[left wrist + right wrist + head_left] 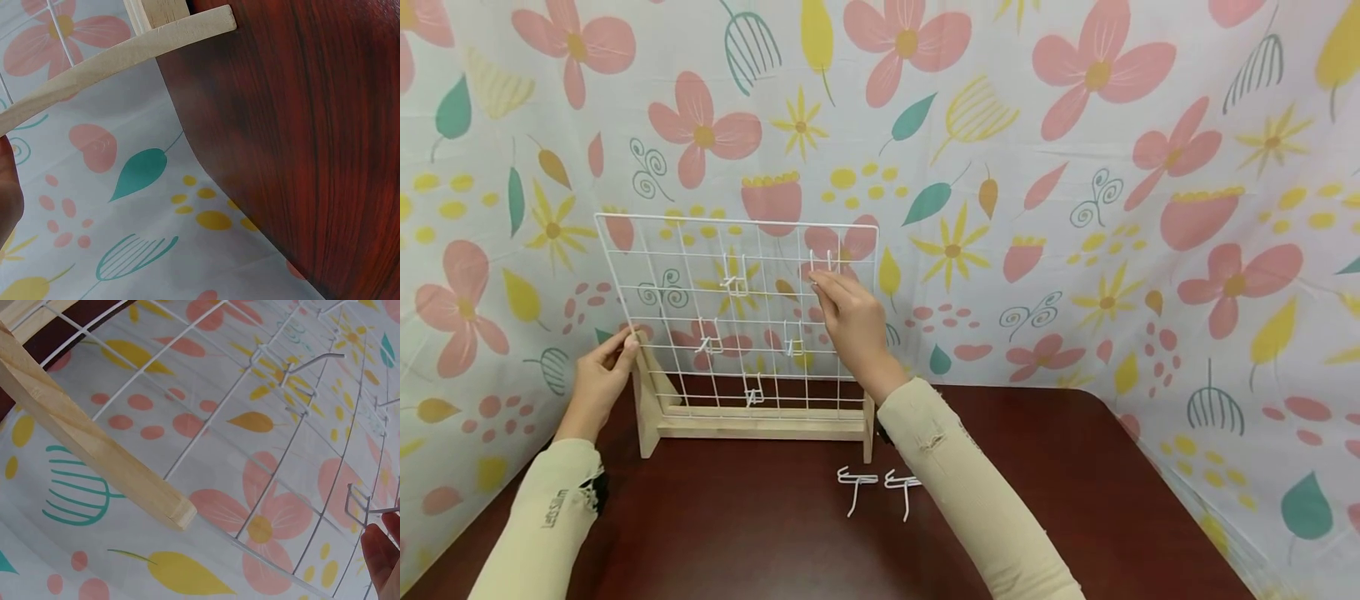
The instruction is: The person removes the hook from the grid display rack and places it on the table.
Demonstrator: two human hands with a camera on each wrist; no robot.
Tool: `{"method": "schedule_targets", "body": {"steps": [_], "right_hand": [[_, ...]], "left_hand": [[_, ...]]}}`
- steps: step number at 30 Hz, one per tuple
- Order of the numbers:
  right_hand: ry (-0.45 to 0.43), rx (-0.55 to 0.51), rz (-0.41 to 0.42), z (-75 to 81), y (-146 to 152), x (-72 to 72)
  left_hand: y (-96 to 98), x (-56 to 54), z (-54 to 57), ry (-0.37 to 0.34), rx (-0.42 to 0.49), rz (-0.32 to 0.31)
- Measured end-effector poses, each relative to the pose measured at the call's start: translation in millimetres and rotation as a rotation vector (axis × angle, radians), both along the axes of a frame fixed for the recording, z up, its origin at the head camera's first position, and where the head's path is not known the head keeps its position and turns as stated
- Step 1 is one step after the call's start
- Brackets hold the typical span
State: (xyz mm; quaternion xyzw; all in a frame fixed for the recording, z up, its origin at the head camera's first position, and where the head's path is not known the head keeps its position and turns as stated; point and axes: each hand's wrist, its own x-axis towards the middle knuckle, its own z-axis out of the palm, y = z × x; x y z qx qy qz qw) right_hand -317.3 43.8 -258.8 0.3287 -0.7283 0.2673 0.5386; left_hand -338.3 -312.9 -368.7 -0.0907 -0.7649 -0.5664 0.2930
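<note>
A white wire grid panel (737, 221) stands tilted in a pale wooden stand (760, 431). My left hand (597, 379) pinches the left edge of the panel at the top of the wooden side piece (125, 55); only part of that hand shows in the left wrist view. At the panel's upper right, my right hand (856, 321) pinches a white wire hook (355, 505) against the grid wires. Fingers partly cover this hook in the head view. Several other white hooks hang lower and further left, among them one near the middle (794, 342).
Two loose white hooks, one on the left (856, 479) and one beside it (904, 482), lie on the dark red-brown table (722, 508) in front of the stand. The right sleeve (970, 483) passes close to them. A floral cloth (1000, 208) hangs behind.
</note>
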Motion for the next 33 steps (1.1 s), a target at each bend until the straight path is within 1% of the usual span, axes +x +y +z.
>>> {"method": "schedule_targets", "body": {"steps": [4,6,13,16,19,23,25,30,31,33], "right_hand": [[0.011,-0.003,0.017,1.2,0,3.2],[0.021,-0.005,0.030,1.2,1,6.0],[0.063,0.005,0.099,-1.4,5,14.0],[0.070,0.022,0.111,-3.6,9,16.7],[0.077,0.042,0.116,-5.7,12,19.6],[0.089,0.062,0.124,-9.1,18,23.4],[0.098,0.069,0.128,-11.7,21,24.6],[0.115,0.096,0.128,-19.6,29,28.8],[0.116,0.103,0.123,-21.3,31,30.1],[0.118,0.120,0.111,-24.3,34,32.8]], "left_hand": [[-0.4,0.6,0.6,-0.039,-0.035,0.037],[-1.0,1.5,0.2,-0.047,-0.043,0.034],[-1.1,0.3,0.3,-0.027,-0.031,0.019],[-1.0,-0.8,-0.1,-0.027,-0.019,0.021],[-0.7,-0.9,-0.2,-0.037,-0.010,0.033],[0.1,-0.1,0.1,-0.051,-0.029,0.058],[0.4,-0.1,-0.2,-0.044,-0.020,0.051],[0.7,0.1,-0.5,-0.008,0.026,0.000],[0.5,0.2,-0.3,-0.006,0.023,-0.003],[-0.1,1.1,0.6,-0.015,-0.003,0.012]]}}
